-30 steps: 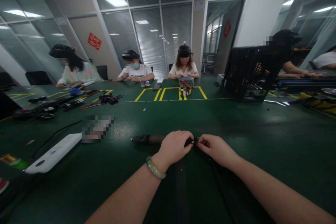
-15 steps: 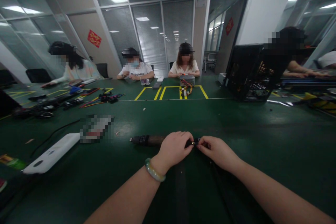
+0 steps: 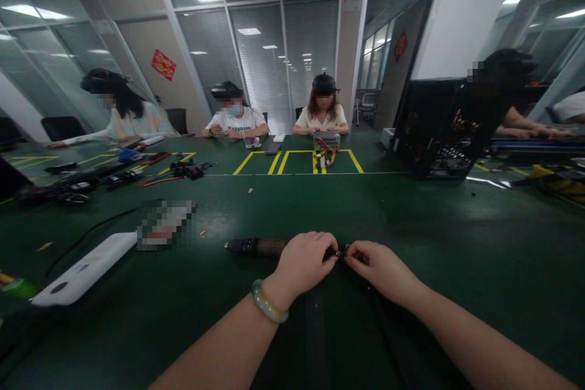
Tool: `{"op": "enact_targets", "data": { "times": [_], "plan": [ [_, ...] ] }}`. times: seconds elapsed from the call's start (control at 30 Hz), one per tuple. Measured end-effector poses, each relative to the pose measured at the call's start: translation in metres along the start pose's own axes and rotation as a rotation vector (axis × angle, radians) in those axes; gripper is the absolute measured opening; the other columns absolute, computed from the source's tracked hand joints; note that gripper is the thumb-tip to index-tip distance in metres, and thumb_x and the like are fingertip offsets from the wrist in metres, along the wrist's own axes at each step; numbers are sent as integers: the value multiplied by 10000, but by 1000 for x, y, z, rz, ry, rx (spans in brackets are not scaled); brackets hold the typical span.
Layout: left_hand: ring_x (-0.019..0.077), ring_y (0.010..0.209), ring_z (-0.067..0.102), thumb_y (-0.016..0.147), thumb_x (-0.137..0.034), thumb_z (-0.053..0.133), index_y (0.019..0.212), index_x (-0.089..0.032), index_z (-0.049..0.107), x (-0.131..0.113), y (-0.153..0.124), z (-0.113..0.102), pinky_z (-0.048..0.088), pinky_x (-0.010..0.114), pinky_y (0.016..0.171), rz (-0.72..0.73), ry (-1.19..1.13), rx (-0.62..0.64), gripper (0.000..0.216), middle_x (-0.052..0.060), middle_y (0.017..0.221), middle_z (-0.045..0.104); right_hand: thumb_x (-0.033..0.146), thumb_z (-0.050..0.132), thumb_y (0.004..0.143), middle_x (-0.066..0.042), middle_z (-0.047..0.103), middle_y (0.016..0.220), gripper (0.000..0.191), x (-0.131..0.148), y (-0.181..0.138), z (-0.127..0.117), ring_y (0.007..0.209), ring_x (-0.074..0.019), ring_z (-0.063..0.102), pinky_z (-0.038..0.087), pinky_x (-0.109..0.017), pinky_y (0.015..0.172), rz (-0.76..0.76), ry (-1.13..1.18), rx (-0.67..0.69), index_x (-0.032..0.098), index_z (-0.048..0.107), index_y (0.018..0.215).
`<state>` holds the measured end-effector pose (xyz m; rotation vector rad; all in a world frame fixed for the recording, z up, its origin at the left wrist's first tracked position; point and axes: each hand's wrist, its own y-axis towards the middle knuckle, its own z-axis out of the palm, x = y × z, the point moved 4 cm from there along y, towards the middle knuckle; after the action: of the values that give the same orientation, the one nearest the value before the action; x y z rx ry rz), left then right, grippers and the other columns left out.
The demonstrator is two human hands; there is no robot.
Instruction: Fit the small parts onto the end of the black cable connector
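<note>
A dark cylindrical tool (image 3: 256, 247) lies across the green table (image 3: 479, 244), its tip pointing left. My left hand (image 3: 304, 263), with a green bangle on the wrist, is wrapped round the tool's right part. My right hand (image 3: 381, 269) pinches a small metal-tipped plug (image 3: 339, 251) against the tool's right end. A dark cable (image 3: 381, 317) runs from there back towards me. The two hands almost touch at the joint.
A white flat device (image 3: 86, 267) with a black cord lies at the left. Several cables and tools (image 3: 137, 175) are strewn further left. A black open computer case (image 3: 434, 128) stands at the right. Three people sit along the far side, another at the right.
Both hands stay on the tool and plug; they sit slightly lower in the picture as the view shifts a little. Nothing was let go.
</note>
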<state>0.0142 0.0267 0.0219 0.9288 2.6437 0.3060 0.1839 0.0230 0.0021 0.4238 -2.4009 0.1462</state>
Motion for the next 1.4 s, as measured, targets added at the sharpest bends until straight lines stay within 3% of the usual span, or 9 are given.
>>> {"op": "enact_targets", "data": {
  "times": [0.63, 1.4],
  "plan": [
    [190, 880, 592, 866, -256, 619, 933, -215, 561, -1, -1, 4, 440, 334, 806, -11, 22, -17, 98, -2, 905, 629, 344, 543, 881, 12, 676, 743, 183, 2, 1, 4, 651, -154, 597, 359, -236, 559, -15, -3, -29, 213, 657, 823],
    [194, 885, 603, 868, -249, 609, 936, -210, 559, -1, 1, 6, 456, 344, 806, -38, 16, -7, 93, 9, 911, 630, 364, 556, 869, -3, 707, 793, 201, -4, 3, 8, 688, -163, 627, 422, -240, 593, 47, 104, -80, 206, 680, 877]
  ]
}}
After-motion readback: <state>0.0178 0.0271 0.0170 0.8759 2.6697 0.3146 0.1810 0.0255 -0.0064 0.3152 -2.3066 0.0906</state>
